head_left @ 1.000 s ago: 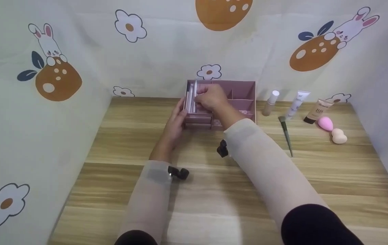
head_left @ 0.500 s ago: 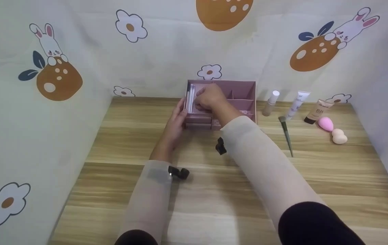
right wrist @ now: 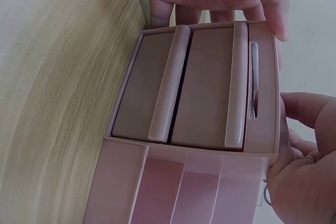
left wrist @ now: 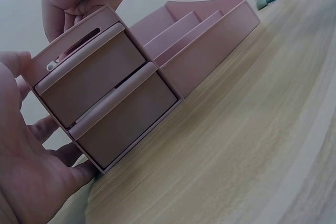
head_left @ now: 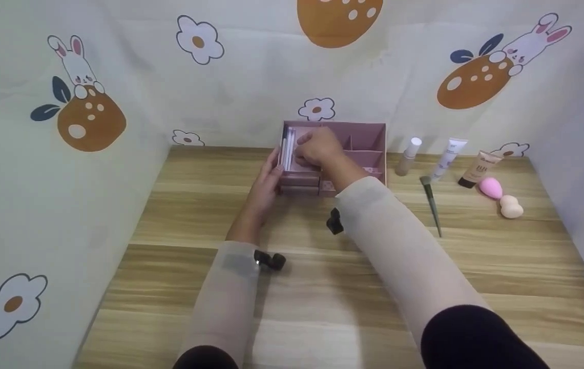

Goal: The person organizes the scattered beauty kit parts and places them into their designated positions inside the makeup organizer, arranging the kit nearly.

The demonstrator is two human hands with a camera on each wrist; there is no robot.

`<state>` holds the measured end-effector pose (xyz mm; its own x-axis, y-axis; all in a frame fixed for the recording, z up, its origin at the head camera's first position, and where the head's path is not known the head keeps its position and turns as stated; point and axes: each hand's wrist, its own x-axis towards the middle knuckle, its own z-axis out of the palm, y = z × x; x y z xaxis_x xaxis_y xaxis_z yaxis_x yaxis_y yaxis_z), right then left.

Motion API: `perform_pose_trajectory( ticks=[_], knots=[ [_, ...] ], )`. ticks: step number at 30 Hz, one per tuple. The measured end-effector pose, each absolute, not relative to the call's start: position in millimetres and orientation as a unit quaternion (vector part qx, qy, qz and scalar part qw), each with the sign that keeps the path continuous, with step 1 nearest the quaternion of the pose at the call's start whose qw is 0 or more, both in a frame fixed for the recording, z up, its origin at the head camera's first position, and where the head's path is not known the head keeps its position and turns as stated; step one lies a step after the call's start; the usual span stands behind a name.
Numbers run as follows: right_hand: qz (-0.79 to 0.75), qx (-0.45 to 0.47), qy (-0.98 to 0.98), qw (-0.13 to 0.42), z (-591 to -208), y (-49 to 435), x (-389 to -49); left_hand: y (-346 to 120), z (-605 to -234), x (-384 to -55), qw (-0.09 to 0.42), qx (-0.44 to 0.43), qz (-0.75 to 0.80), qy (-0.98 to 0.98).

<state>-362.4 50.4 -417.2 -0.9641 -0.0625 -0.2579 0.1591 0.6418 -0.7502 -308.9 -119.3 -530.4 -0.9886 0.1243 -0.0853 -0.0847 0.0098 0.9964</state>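
Note:
A pink desktop organizer point(head_left: 353, 130) stands at the back of the table, with two drawers point(left wrist: 94, 72) in its left part. Several slim white sticks, pencil-like, point(head_left: 289, 148) lie side by side at the left of its top tray; one has a dark end. My left hand point(head_left: 264, 184) holds the organizer's left side, thumb at the top front corner and fingers along the side wall point(left wrist: 31, 166). My right hand point(head_left: 320, 147) reaches into the top tray beside the sticks, fingers bent. Its fingertips are hidden in all views, so whether it pinches anything is unclear.
Right of the organizer stand a white-capped bottle point(head_left: 408, 156), a white tube point(head_left: 449, 158) and a beige BB tube point(head_left: 479, 169). A green-handled brush point(head_left: 431, 205), a pink sponge point(head_left: 490, 188) and a beige sponge point(head_left: 511, 206) lie nearby. Patterned cloth point(head_left: 251, 77) rises behind.
One second ago my right hand held a white stick upright in the tray; now that stick lies lower, beside the others at the left. The left hand stays on the organizer's side.

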Motion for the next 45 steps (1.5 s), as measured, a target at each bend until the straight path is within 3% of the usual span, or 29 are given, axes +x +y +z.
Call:
perform_pose_trajectory(
  ticks=[6, 11, 25, 45],
  knots=[
    [-0.584, 0.060, 0.802, 0.113, -423, 55, -356, -118, -530, -309, 0.072, 0.009, 0.696, 0.714],
    [-0.669, 0.026, 0.736, 0.099, -427, 67, -344, -119, -530, -308, 0.066, 0.009, 0.695, 0.716],
    [-0.728, -0.005, 0.681, 0.084, -429, 130, -304, -120, -530, -306, 0.060, 0.013, 0.699, 0.713],
    [-0.777, 0.018, 0.626, 0.066, -441, 239, -270, -119, -533, -306, 0.054, 0.026, 0.700, 0.711]
  ],
)
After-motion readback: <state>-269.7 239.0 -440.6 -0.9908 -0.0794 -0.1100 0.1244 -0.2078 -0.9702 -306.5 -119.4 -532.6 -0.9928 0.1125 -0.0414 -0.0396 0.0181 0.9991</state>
